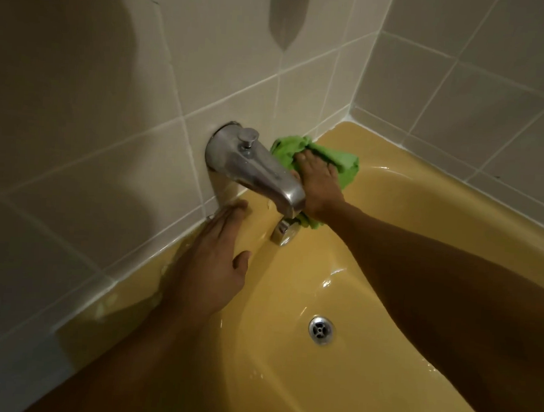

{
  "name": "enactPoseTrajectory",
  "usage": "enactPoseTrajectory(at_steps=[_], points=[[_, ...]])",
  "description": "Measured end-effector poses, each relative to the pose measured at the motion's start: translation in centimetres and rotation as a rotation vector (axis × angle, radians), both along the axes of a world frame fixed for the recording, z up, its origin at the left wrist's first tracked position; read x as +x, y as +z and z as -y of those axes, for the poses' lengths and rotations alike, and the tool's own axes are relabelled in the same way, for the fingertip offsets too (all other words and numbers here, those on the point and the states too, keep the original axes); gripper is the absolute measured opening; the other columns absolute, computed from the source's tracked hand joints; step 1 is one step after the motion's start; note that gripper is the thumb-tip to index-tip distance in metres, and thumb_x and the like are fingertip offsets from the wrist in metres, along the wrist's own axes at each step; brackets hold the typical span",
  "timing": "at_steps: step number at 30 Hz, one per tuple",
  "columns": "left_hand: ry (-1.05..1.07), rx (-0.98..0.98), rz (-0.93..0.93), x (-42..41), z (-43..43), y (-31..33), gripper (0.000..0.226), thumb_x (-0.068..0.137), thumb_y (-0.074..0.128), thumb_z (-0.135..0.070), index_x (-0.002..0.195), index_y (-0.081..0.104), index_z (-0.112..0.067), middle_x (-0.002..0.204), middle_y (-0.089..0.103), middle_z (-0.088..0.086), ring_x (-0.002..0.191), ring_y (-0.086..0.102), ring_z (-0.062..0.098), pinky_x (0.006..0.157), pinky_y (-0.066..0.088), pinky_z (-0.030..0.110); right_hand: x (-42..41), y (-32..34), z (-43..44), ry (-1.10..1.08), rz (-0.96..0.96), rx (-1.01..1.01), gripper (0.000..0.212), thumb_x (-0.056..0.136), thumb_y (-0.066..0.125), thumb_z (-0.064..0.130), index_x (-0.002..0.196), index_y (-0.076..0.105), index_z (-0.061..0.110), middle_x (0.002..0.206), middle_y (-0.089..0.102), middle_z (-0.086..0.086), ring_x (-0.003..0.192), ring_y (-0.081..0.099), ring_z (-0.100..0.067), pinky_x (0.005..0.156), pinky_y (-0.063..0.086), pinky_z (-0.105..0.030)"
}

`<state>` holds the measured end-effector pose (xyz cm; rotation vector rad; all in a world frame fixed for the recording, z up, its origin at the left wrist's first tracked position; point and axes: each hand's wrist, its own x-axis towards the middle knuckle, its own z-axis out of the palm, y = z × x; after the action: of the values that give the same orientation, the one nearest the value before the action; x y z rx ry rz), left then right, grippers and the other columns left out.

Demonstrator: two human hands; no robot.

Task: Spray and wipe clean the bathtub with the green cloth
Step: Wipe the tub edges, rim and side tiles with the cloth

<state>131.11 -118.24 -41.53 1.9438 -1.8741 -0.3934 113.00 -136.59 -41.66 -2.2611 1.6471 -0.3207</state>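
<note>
Green cloth (343, 165) under flat right fingers (308, 166) behind spout (257, 170); left fingers (228, 216) flat on bathtub (391, 219).

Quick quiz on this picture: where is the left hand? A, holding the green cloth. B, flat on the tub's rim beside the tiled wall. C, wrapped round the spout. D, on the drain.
B: the left hand lies flat on the bathtub rim below the spout, while the right hand presses the green cloth.
</note>
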Motion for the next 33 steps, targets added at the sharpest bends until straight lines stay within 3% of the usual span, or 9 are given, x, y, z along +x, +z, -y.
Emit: enactPoseTrajectory(at_steps=[4, 6, 8, 13, 15, 18, 22, 27, 33], points=[[-0.065, -0.032, 0.032, 0.6, -2.5, -0.5, 0.083, 0.102, 0.055, -0.030, 0.164, 0.001, -0.039, 0.173, 0.013, -0.008, 0.157, 0.018, 0.014, 0.121, 0.024, 0.037, 0.6, 1.1, -3.6, 0.096, 0.038, 0.049, 0.068, 0.104, 0.050, 0.040, 0.161, 0.023, 0.015, 0.170, 0.015, -0.010, 0.157, 0.011, -0.026, 0.127, 0.001, -0.044], [-0.073, -0.053, 0.069, 0.8, -3.4, -0.9, 0.081, 0.101, 0.055, -0.028, 0.165, 0.006, -0.035, 0.172, 0.017, -0.005, 0.157, 0.020, 0.017, 0.122, 0.025, 0.038, 1.6, 1.1, -6.3, 0.113, 0.177, 0.057, 0.063, 0.102, 0.046, 0.039, 0.158, 0.032, 0.013, 0.164, 0.029, -0.015, 0.153, 0.023, -0.029, 0.126, 0.011, -0.049], [-0.058, -0.083, 0.085, 0.7, -4.4, -1.0, 0.079, 0.098, 0.059, -0.023, 0.165, 0.017, -0.029, 0.171, 0.023, -0.003, 0.156, 0.024, 0.018, 0.117, 0.023, 0.035, 2.7, 0.4, -8.1, 0.188, 0.142, 0.019, 0.053, 0.108, 0.037, 0.038, 0.157, 0.035, 0.018, 0.164, 0.032, -0.013, 0.153, 0.024, -0.030, 0.126, 0.014, -0.051], [-0.087, -0.196, 0.111, 1.1, -5.9, -1.2, 0.073, 0.093, 0.062, -0.014, 0.161, 0.034, -0.016, 0.167, 0.033, 0.002, 0.157, 0.020, 0.017, 0.124, 0.023, 0.039, 4.9, -1.1, -10.7, 0.345, 0.028, -0.046, 0.061, 0.101, 0.025, 0.046, 0.156, 0.040, 0.023, 0.166, 0.028, -0.004, 0.155, 0.017, -0.020, 0.122, 0.004, -0.042], [-0.071, -0.192, 0.123, 1.7, -6.4, -1.3, 0.068, 0.096, 0.059, -0.018, 0.159, 0.035, -0.015, 0.167, 0.032, 0.004, 0.158, 0.021, 0.020, 0.125, 0.021, 0.041, 4.9, -0.9, -10.4, 0.355, 0.023, -0.039, 0.062, 0.100, 0.027, 0.048, 0.155, 0.042, 0.024, 0.165, 0.031, -0.002, 0.154, 0.020, -0.019, 0.121, 0.006, -0.040], [-0.059, -0.183, 0.195, 2.9, -7.6, -1.5, 0.062, 0.097, 0.052, -0.033, 0.155, 0.043, -0.015, 0.165, 0.037, 0.009, 0.155, 0.029, 0.027, 0.124, 0.026, 0.048, 4.1, -0.7, -8.8, 0.361, 0.021, 0.012, 0.065, 0.097, 0.030, 0.056, 0.155, 0.042, 0.028, 0.166, 0.030, 0.000, 0.154, 0.019, -0.017, 0.117, 0.000, -0.026], [-0.032, -0.098, 0.253, 3.9, -8.5, -1.6, 0.065, 0.098, 0.036, -0.051, 0.152, 0.049, -0.018, 0.166, 0.035, 0.008, 0.156, 0.026, 0.028, 0.125, 0.024, 0.051, 3.5, -1.1, -7.6, 0.290, 0.012, 0.024, 0.065, 0.100, 0.032, 0.061, 0.157, 0.036, 0.030, 0.168, 0.025, -0.001, 0.156, 0.017, -0.021, 0.127, 0.009, -0.043], [-0.005, -0.054, 0.247, 3.8, -9.1, -1.7, 0.066, 0.099, 0.029, -0.057, 0.154, 0.045, -0.026, 0.170, 0.026, 0.003, 0.158, 0.018, 0.024, 0.128, 0.016, 0.049, 2.9, -1.5, -6.0, 0.164, 0.032, -0.003, 0.053, 0.108, 0.039, 0.046, 0.157, 0.035, 0.027, 0.167, 0.027, -0.008, 0.154, 0.020, -0.029, 0.126, 0.014, -0.044], [0.023, -0.119, 0.249, 4.0, -10.3, -2.0, 0.063, 0.099, 0.036, -0.054, 0.152, 0.049, -0.023, 0.168, 0.031, 0.005, 0.157, 0.023, 0.027, 0.125, 0.025, 0.054, 4.9, -1.2, -9.3, 0.187, 0.062, -0.025, 0.055, 0.106, 0.030, 0.044, 0.157, 0.036, 0.025, 0.169, 0.021, -0.003, 0.156, 0.013, -0.025, 0.126, 0.002, -0.052]])
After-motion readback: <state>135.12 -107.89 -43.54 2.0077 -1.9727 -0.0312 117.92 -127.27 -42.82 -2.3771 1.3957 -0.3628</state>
